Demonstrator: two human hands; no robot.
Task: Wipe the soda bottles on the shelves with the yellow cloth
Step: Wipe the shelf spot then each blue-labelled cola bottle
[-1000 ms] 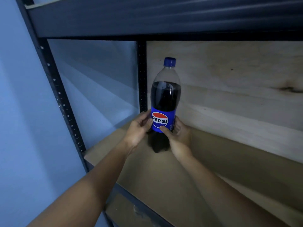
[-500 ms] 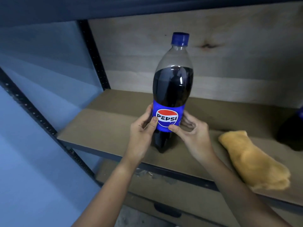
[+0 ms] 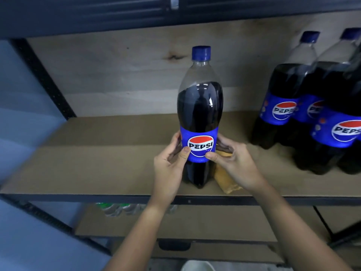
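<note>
A tall Pepsi bottle [image 3: 200, 106] with a blue cap stands upright near the front of the brown shelf board [image 3: 109, 165]. My left hand [image 3: 170, 165] grips its left side at the blue label, thumb on the logo. My right hand [image 3: 236, 163] grips the right side, thumb at the label's lower edge. The yellow cloth [image 3: 224, 178] lies on the shelf just right of the bottle, mostly hidden under my right hand.
Three more Pepsi bottles [image 3: 304, 106] stand grouped at the right of the shelf. A plywood back panel [image 3: 127, 75] closes the rear. A black upright post [image 3: 45, 79] stands at the left. Green-capped bottles [image 3: 121, 209] sit on the lower shelf.
The view swung right and pulled back, bringing the group of bottles into sight. The held bottle now stands close beside the cloth, which my right hand covers. Both hands kept their grip.
</note>
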